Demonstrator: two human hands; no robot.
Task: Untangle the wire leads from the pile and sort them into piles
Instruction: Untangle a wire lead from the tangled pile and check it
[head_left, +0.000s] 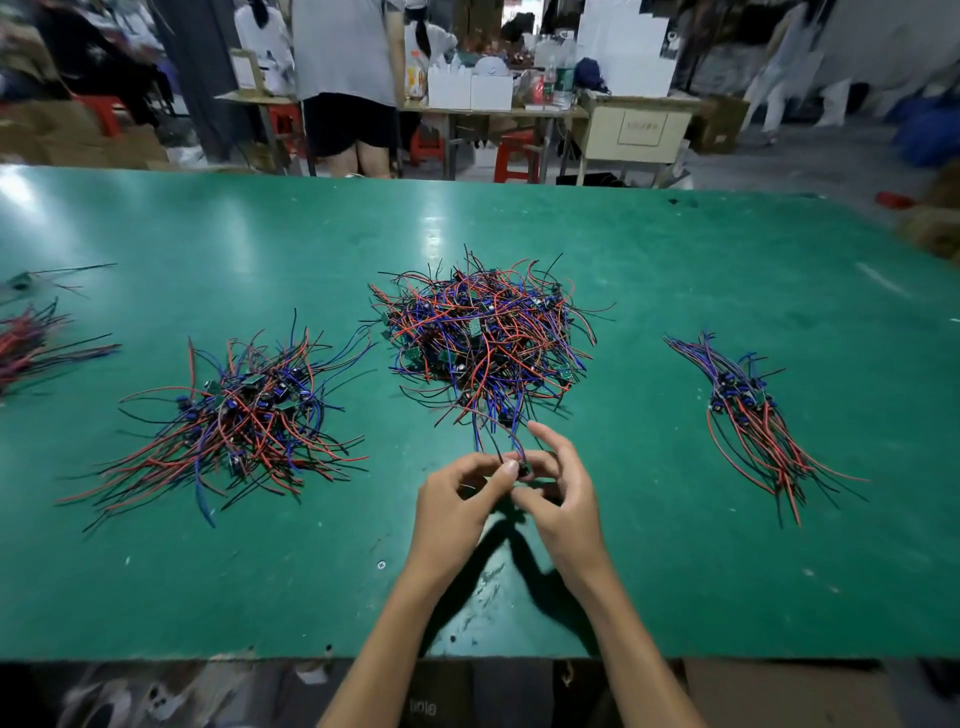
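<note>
Here, one wire lead (511, 457) is pinched by both hands, left hand (457, 499) and right hand (558, 493), near the tangled pile (483, 338) at desk (675, 571) centre. Its trailing wires remain snagged; pulling could drag neighbouring leads out.

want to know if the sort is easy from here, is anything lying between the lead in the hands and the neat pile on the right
Nothing visible does. Both hands, left and right, pinch the lead, whose wires still run up into the tangled pile. Only bare green table lies between it and the right pile.
</note>
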